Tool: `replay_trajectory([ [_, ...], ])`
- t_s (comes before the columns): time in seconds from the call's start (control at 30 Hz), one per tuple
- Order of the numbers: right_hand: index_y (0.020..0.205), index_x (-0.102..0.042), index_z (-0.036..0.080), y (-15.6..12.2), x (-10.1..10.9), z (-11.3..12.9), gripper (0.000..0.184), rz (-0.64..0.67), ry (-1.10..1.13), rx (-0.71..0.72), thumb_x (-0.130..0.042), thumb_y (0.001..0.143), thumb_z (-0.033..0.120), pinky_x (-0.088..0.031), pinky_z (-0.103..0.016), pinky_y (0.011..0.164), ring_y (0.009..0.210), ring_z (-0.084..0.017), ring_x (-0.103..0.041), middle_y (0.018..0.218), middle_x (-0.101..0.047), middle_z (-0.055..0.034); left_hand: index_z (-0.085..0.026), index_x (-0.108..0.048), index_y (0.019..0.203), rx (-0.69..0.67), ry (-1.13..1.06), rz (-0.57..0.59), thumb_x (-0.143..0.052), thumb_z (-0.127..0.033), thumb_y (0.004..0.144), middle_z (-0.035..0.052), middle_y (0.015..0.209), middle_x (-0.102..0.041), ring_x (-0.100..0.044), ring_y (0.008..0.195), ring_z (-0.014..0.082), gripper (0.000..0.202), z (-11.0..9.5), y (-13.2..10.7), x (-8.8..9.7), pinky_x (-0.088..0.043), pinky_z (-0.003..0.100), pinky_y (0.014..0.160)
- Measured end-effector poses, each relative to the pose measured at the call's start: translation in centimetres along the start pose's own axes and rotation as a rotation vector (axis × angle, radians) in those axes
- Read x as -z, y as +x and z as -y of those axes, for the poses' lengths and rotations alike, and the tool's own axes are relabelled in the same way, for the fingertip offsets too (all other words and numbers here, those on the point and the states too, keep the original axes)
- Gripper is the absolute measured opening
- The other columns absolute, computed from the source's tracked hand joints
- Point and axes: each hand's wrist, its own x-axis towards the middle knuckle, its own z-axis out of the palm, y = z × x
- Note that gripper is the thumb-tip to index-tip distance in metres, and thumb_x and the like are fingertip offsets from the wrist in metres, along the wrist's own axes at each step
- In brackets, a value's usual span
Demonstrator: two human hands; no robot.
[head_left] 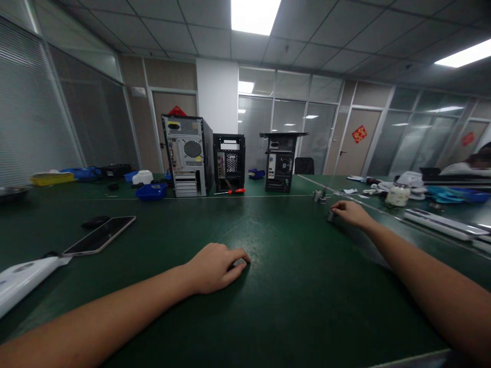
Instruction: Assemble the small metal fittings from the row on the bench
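Observation:
My right hand (350, 212) reaches out over the right side of the green table (284, 306). Its fingertips are closed on a small grey metal cylinder (330, 216) at the tabletop. Just beyond it stand another small metal cylinder (316, 195) and a metal piece with a thin upright stem (323, 197). My left hand (215, 268) lies on the table near the middle, fingers curled and thumb close to the index fingertip. A greyish patch shows between them, but I cannot make out what it is.
Computer cases (187, 153) stand along the back, with a red screwdriver (237, 191) before them. Blue bins (151, 191), a phone (100, 235) and a white device (26, 281) lie left. At right are a jar (397, 195), a long white bar (441, 224) and a person (470, 166).

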Motion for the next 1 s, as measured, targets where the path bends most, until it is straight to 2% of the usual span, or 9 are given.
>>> replay_trajectory([
  [0.13,0.099,-0.079,0.019,-0.1,-0.2,0.1,0.033,-0.007,-0.174,-0.006,-0.060,0.086,0.043,-0.053,-0.037,0.081,0.091,-0.028,-0.071,0.099,-0.078,-0.0092,-0.029,-0.064,0.125,0.000,-0.009,0.003,-0.045,-0.037,0.104,-0.0009,0.078,-0.071,-0.068,0.071,0.0199,0.030,0.3,-0.1,0.0,-0.045,0.030,0.066],
  [0.3,0.108,-0.080,0.019,-0.2,-0.2,0.5,0.036,-0.055,-0.234,-0.004,-0.059,0.088,0.040,-0.053,-0.038,0.085,0.097,-0.029,-0.072,0.105,-0.078,-0.0103,-0.030,-0.064,0.126,-0.002,-0.001,-0.002,-0.044,-0.038,0.104,-0.0009,0.077,-0.070,-0.067,0.070,0.0201,0.030,0.7,-0.3,-0.1,-0.044,0.030,0.067],
  [0.5,0.111,-0.081,0.020,-0.2,-0.2,0.2,0.037,-0.025,-0.275,0.054,-0.060,0.089,0.041,-0.053,-0.039,0.089,0.099,-0.030,-0.072,0.105,-0.079,-0.0096,-0.030,-0.064,0.125,0.001,0.011,-0.003,-0.046,-0.037,0.103,-0.0008,0.076,-0.070,-0.067,0.070,0.0203,0.029,0.6,-0.6,0.0,-0.044,0.030,0.066],
  [0.7,0.118,-0.078,0.019,0.6,-0.8,-0.7,0.037,0.025,-0.291,0.150,-0.058,0.088,0.027,-0.054,-0.039,0.087,0.097,-0.029,-0.072,0.110,-0.078,-0.0100,-0.029,-0.064,0.125,0.010,0.009,0.005,-0.046,-0.036,0.103,-0.0007,0.079,-0.071,-0.068,0.072,0.0206,0.029,0.4,-0.3,0.1,-0.045,0.030,0.067],
  [1.0,0.111,-0.078,0.020,0.1,-0.4,-0.2,0.034,-0.055,-0.267,0.122,-0.059,0.086,0.035,-0.053,-0.037,0.084,0.097,-0.028,-0.072,0.105,-0.078,-0.0081,-0.030,-0.064,0.125,-0.003,0.007,-0.001,-0.045,-0.037,0.104,-0.0012,0.079,-0.071,-0.068,0.071,0.0203,0.029,0.5,-0.3,-0.1,-0.046,0.031,0.068],
])
